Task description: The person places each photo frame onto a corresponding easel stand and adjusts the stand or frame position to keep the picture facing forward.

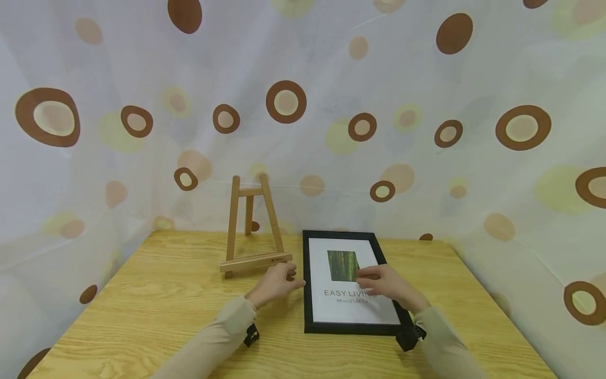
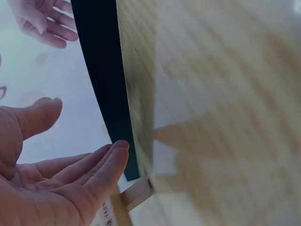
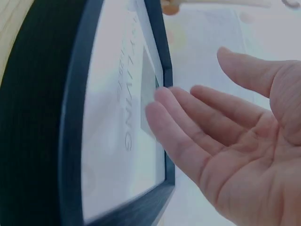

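Note:
A black picture frame [image 1: 307,284] lies flat on the wooden table, its white sheet printed "EASY LIVING" under a green forest picture. Left of it stands a small wooden easel [image 1: 256,261] with a ledge across its front. My left hand [image 1: 278,284] is between the easel ledge and the frame's left side, fingers loosely bent and nothing held. In the left wrist view its fingertips [image 2: 121,145] look close to the frame's edge; contact is unclear. Over the right part of the sheet hovers my right hand [image 1: 390,284], fingers relaxed, thumb apart, holding nothing.
The pale wooden table [image 1: 156,305] reaches back to a white curtain [image 1: 322,158] with brown and yellow dots, which also hangs along both sides. Dark straps sit on both wrists.

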`<state>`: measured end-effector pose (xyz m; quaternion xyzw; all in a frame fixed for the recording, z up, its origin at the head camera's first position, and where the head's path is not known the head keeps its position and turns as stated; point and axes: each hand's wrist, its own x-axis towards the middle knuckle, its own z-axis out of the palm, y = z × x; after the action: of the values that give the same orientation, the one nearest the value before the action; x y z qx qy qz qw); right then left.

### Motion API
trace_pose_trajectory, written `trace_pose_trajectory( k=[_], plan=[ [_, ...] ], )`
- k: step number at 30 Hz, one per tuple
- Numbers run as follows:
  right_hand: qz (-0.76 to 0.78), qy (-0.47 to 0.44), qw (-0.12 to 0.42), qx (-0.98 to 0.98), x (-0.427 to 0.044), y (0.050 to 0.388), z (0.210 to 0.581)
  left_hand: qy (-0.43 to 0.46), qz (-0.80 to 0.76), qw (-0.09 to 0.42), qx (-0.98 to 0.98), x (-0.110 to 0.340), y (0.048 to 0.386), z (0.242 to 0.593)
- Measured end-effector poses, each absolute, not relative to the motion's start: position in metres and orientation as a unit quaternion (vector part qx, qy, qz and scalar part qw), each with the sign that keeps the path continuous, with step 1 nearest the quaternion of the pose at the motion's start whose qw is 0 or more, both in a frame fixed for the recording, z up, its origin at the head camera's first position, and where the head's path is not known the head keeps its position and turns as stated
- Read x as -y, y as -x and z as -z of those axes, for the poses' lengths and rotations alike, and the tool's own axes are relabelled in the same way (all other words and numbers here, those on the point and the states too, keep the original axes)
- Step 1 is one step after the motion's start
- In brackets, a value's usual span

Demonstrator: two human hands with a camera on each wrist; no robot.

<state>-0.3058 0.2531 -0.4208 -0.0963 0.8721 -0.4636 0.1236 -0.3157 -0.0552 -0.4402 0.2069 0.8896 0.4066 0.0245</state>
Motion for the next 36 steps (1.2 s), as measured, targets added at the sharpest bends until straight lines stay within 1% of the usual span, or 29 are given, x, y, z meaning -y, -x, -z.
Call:
trace_pose_trajectory(
  k=[5,9,12,16,21,29,36],
  plan=[
    [0.540,0.092,0.195,-0.813,-0.278,0.309,0.423,-0.184,-0.427,0.050,-0.884,0.052,0.319,0.446],
    [0.596,0.080,0.224,-0.767,-0.301,0.313,0.428,-0.180,-0.458,0.080,-0.867,0.050,0.321,0.450],
    [0.625,0.073,0.228,-0.743,-0.316,0.315,0.433,-0.182,-0.496,0.107,-0.842,0.050,0.323,0.452],
    [0.640,0.069,0.220,-0.733,-0.333,0.314,0.436,-0.173,-0.539,0.128,-0.814,0.050,0.324,0.453],
    [0.649,0.066,0.211,-0.728,-0.351,0.310,0.439,-0.136,-0.588,0.168,-0.779,0.054,0.323,0.452],
    [0.682,0.060,0.220,-0.695,-0.372,0.308,0.451,-0.087,-0.679,0.260,-0.681,0.064,0.325,0.454],
    [0.644,0.032,0.233,-0.728,-0.370,0.306,0.452,-0.093,-0.690,0.289,-0.657,0.067,0.329,0.454]
  ],
)
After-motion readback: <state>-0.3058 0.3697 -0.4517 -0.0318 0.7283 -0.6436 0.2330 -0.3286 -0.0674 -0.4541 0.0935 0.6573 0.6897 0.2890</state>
